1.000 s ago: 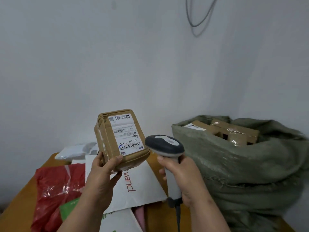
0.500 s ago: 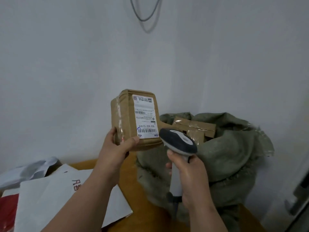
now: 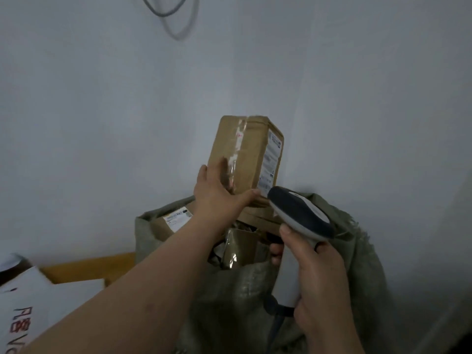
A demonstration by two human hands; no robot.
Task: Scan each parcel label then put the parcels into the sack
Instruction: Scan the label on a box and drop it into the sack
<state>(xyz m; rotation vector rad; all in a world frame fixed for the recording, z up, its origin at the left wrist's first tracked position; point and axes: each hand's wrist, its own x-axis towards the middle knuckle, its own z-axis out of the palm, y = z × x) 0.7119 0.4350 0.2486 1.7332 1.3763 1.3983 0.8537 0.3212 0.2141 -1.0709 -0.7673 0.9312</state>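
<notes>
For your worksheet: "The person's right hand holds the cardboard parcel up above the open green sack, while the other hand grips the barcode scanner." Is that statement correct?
Not quite: the hands are swapped. In the head view the left hand holds the cardboard parcel up above the open green sack, while the right hand grips the barcode scanner. The rest stands.

Parcels (image 3: 240, 249) crowd the sack (image 3: 362, 251) mouth; open air above, wall (image 3: 357, 98) close behind.
</notes>
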